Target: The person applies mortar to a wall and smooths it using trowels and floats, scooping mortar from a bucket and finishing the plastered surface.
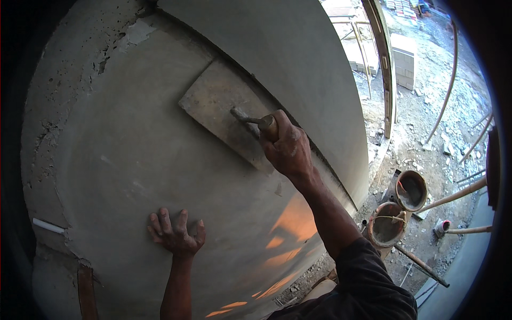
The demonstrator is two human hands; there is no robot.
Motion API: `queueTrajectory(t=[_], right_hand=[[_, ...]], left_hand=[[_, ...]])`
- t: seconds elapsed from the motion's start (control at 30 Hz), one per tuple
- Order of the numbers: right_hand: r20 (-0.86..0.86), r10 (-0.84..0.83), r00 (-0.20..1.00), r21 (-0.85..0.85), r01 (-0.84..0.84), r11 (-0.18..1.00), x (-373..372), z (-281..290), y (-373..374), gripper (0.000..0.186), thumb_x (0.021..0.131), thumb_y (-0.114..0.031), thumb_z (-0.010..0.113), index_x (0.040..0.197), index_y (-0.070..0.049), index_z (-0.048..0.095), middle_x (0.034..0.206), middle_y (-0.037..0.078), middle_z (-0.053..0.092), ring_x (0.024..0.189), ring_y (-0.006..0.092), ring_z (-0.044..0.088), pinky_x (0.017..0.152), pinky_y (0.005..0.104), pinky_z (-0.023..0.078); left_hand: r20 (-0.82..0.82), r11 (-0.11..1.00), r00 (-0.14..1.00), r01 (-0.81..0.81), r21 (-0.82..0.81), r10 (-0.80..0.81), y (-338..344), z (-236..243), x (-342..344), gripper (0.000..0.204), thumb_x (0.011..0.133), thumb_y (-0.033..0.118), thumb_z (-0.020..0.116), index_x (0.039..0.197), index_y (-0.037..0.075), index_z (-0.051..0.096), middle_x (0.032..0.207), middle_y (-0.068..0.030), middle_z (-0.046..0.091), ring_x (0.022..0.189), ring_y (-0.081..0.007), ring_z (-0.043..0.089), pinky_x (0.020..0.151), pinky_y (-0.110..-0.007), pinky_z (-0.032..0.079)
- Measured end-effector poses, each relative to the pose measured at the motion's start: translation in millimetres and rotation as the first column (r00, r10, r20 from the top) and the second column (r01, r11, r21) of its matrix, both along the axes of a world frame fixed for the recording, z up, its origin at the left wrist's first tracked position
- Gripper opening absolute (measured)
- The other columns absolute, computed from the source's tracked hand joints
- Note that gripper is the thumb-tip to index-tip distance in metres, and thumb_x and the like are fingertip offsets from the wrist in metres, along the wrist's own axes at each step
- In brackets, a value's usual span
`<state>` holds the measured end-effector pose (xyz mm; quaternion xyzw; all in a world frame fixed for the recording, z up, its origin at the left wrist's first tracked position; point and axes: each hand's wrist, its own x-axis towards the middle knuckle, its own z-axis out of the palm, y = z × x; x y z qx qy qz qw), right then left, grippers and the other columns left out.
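My right hand is wrapped round the handle of a plastering trowel. The trowel's wide, worn metal blade lies against the grey plastered wall, one long side close along a dark edge that runs diagonally down the wall. Lower and to the left, my left hand rests on the same plaster with its fingers spread, holding nothing. Rough, pitted, broken plaster borders the smooth surface on the far left.
Two buckets stand on the rubble-strewn ground at right, with poles around them. An upright post and stacked pale blocks are farther back. A short white pipe sticks out at the wall's left edge.
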<state>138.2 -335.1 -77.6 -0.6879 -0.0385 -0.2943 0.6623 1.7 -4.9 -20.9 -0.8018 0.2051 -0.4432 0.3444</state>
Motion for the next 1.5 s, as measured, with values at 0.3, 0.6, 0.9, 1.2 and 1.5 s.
queueTrajectory(t=[0.3,0.6,0.9,1.2,1.5], right_hand=[[0.061,0.210,0.976,-0.098,-0.204,0.974,-21,10,8,0.023,0.086,-0.015,0.068,0.105,-0.008,0.056,0.085,0.019,0.068,0.084,0.0424,0.068,0.072,0.0496,0.052],[0.119,-0.069,0.990,-0.085,0.080,0.993,2,46,1,0.017,0.086,-0.005,0.061,0.100,-0.006,0.051,0.086,0.017,0.066,0.080,0.0414,0.066,0.065,0.0502,0.050],[0.080,0.080,0.994,-0.159,-0.067,0.985,-24,-9,14,0.019,0.089,-0.012,0.063,0.103,-0.006,0.052,0.085,0.020,0.065,0.078,0.0432,0.066,0.066,0.0510,0.050],[0.054,0.029,0.998,-0.180,-0.019,0.984,-9,60,-15,0.023,0.088,-0.007,0.061,0.105,-0.006,0.046,0.095,0.019,0.062,0.081,0.0431,0.064,0.068,0.0537,0.049],[-0.095,0.058,0.994,-0.169,-0.074,0.983,-27,-27,-23,0.026,0.086,-0.006,0.062,0.106,-0.006,0.045,0.098,0.020,0.062,0.086,0.0448,0.064,0.069,0.0543,0.049]], left_hand=[[-0.004,0.999,0.999,-0.040,0.007,0.040,1,1,-3,0.058,0.089,0.052,0.060,0.136,0.021,0.050,0.156,-0.0175,0.035,0.147,-0.0466,0.026,0.112,-0.066,0.023],[-0.018,1.000,1.000,-0.014,-0.004,0.014,-4,1,-2,0.057,0.088,0.051,0.061,0.135,0.021,0.050,0.157,-0.0164,0.033,0.146,-0.0459,0.027,0.112,-0.067,0.024],[-0.013,0.999,0.999,-0.036,0.005,0.036,1,0,-1,0.059,0.088,0.053,0.060,0.136,0.022,0.049,0.156,-0.0166,0.034,0.146,-0.0457,0.027,0.112,-0.066,0.023],[-0.004,0.999,1.000,-0.030,0.016,0.030,0,0,0,0.060,0.089,0.054,0.060,0.139,0.023,0.048,0.156,-0.0168,0.035,0.146,-0.0456,0.028,0.113,-0.066,0.021],[-0.006,1.000,1.000,-0.020,0.015,0.020,1,3,-3,0.057,0.087,0.055,0.062,0.133,0.024,0.050,0.157,-0.0165,0.033,0.147,-0.0459,0.025,0.111,-0.066,0.023]])
